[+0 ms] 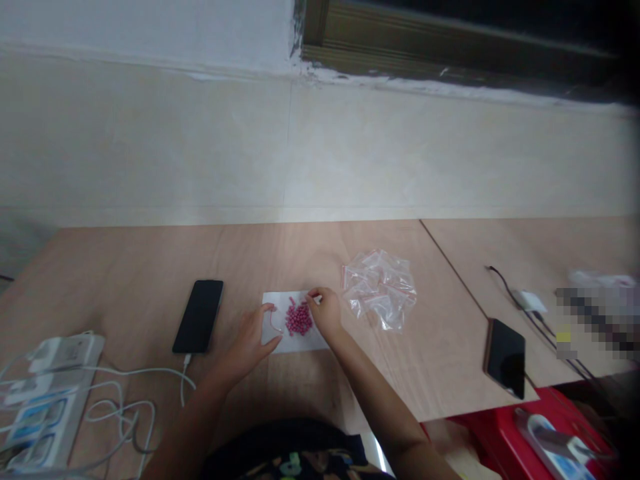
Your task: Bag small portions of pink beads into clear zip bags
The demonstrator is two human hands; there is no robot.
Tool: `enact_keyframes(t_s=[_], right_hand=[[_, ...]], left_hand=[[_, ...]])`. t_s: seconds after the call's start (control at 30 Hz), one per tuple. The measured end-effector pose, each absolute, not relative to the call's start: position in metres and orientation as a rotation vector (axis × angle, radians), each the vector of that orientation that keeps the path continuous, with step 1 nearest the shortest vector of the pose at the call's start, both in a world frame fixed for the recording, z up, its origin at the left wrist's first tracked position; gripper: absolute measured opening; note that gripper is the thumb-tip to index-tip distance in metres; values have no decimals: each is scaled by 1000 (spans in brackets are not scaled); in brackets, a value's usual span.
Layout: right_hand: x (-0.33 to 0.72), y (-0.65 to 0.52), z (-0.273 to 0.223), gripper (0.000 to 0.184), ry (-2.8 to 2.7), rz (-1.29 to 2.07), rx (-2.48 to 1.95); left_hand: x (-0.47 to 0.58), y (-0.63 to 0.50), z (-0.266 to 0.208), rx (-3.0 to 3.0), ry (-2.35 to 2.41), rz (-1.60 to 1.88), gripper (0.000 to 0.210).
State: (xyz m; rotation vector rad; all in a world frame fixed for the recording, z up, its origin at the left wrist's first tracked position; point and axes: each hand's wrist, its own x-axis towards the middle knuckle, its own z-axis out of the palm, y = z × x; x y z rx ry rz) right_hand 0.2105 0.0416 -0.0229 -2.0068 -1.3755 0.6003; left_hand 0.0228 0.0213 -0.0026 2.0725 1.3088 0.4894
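A small heap of pink-red beads (299, 318) lies on a white sheet of paper (295, 345) in front of me. My left hand (253, 337) rests at the paper's left edge, thumb and forefinger spread apart. Between them a thin reddish string (273, 322) curves on the paper, and the left fingertips are close to its upper end. At the upper right corner of the sheet, my right hand (326, 309) has its thumb and forefinger pinched together beside the beads. Whatever is in that pinch is too small to make out.
Clear plastic zip bags (383, 287) lie right of the paper. A black phone (199, 317) with a white cable is on the left, near a power strip (55, 400). Another phone (506, 358) and a charger (530, 301) sit right, above a red stool (540, 433).
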Motion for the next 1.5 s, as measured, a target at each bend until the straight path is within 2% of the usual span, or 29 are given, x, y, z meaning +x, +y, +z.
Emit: enact_keyframes(t_s=[0.2,0.43,0.57,0.87,1.0,1.2,1.37,1.5], right_hand=[[187,15,2,8,-1570,758,-1541],[180,47,-35,12,-1514,555,-1997],[177,59,-42,11,-1602,515,-2091],[181,24,-9,15,-1584,701,-1630],[183,28,-23,19,-1504,581,-1861],[181,48,-41,12,-1662,477,-2107],[183,40,-27,13,-1563,524,-2020],[182,22,-6,12,-1616,663,-1697]], left_hand=[[28,23,-7,2095,1291,509,50],[23,23,-11,2103,1342,477,48],[21,22,-8,2104,1347,483,47],[26,24,-10,2075,1343,490,49],[26,24,-14,2076,1337,473,49],[23,24,-11,2080,1346,471,47],[23,25,-9,2057,1346,493,47],[26,25,-10,2031,1339,513,48]])
